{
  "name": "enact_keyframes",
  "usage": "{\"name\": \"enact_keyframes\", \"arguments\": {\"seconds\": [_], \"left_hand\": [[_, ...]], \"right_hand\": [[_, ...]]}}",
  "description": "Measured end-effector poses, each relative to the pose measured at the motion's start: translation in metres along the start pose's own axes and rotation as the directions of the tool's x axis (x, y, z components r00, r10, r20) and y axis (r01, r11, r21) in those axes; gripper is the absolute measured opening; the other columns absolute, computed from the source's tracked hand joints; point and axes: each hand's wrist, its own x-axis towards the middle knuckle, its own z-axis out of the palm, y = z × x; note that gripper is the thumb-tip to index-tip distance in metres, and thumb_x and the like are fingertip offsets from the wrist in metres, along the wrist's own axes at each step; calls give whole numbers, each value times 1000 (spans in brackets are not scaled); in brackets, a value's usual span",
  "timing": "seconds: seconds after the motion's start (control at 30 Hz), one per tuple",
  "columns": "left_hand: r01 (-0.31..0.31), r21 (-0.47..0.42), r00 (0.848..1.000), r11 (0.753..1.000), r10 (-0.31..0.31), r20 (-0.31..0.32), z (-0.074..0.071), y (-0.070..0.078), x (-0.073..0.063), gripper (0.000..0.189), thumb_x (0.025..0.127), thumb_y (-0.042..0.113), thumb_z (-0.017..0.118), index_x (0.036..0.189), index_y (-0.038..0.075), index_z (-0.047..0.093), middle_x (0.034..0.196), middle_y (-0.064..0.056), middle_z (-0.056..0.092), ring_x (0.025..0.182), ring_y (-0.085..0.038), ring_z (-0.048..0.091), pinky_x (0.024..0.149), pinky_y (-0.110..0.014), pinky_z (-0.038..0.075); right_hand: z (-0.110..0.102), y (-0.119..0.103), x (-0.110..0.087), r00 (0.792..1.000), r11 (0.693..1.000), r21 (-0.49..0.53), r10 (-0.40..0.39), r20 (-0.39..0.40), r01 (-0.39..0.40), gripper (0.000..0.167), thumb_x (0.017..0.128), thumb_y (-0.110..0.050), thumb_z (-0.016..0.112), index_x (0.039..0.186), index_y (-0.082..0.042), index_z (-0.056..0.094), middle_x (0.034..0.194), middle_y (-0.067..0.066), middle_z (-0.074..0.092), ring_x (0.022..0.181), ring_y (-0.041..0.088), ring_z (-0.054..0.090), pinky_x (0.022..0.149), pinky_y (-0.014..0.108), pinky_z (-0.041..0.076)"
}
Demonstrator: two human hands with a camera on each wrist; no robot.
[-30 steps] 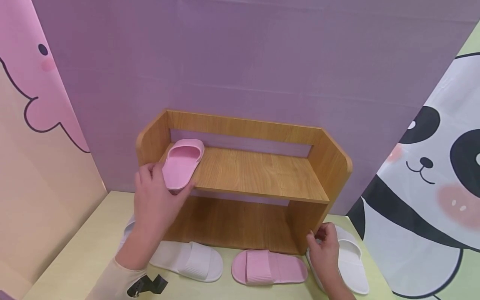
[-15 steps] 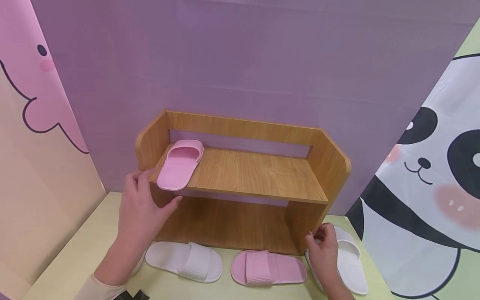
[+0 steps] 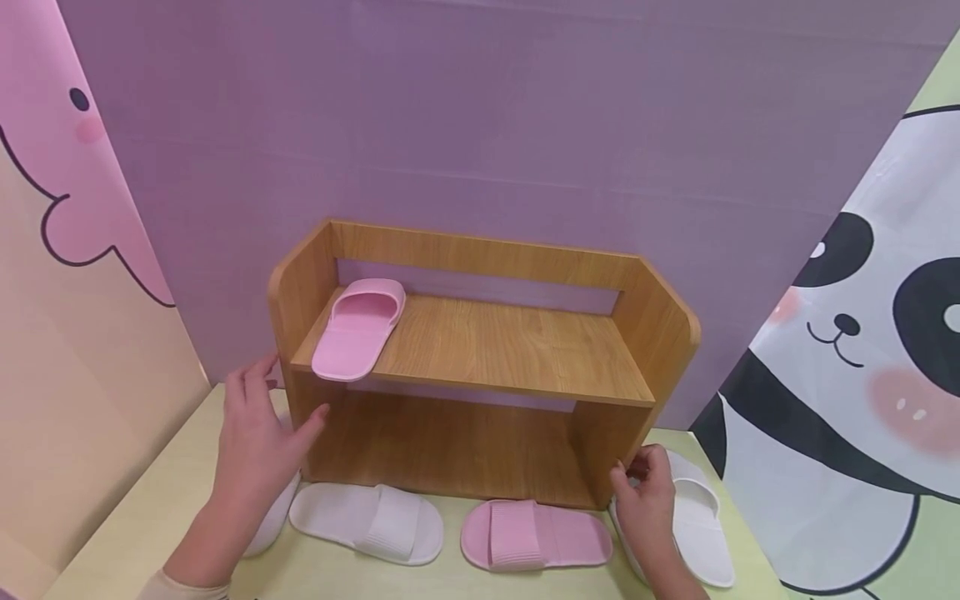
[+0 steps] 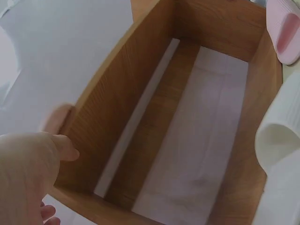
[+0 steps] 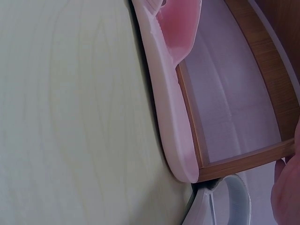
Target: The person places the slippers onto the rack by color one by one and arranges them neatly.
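Note:
A pink slipper lies at the left end of the upper board of a two-tier wooden shoe rack, its toe strap toward the back. Beside the rack's left panel is my left hand, thumb spread from the fingers and nothing held. In the left wrist view, its thumb overlaps the rack's edge; contact is unclear. My right hand pinches the front edge of the rack's right panel, thumb on the inner side. The right wrist view shows part of that hand at the panel's edge.
On the table in front of the rack lie a white slipper and a pink slipper. Another white slipper is partly behind my left hand. White slippers lie right of the rack. A purple backdrop stands behind.
My left hand has let go of the pink slipper on the upper board and moved down and left to the rack's left side. The right hand stays on the right panel.

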Motion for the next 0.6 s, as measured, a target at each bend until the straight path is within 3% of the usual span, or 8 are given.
{"name": "enact_keyframes", "arguments": {"seconds": [0.3, 0.47, 0.6], "left_hand": [[-7, -36, 1000, 999, 6, -8, 10, -26, -2, 76, 89, 9, 89, 151, -4, 47, 135, -25, 54, 122, -45, 59, 94, -64, 53], [10, -58, 1000, 998, -10, 3, 14, -36, -3, 66, 92, 7, 85, 148, -5, 52, 133, -24, 60, 122, -43, 60, 96, -61, 53], [40, -70, 999, 997, -39, 9, 18, -44, -5, 58, 94, 8, 83, 145, -4, 57, 132, -23, 64, 120, -41, 63, 96, -58, 55]], "right_hand": [[0, 0, 0, 1000, 1000, 3, -7, 3, 7, 21, 94, 13, 65, 109, 4, 56, 109, 10, 65, 94, 13, 63, 81, 11, 47], [0, 1, 0, 1000, 1000, -13, 21, 12, -21, 21, 95, 10, 65, 111, 1, 56, 112, 9, 64, 95, 19, 65, 82, 10, 47], [0, 2, 1, 1000, 999, -23, 24, 12, -24, 21, 95, 10, 65, 112, 1, 56, 113, 9, 65, 95, 15, 65, 82, 10, 47]]}}
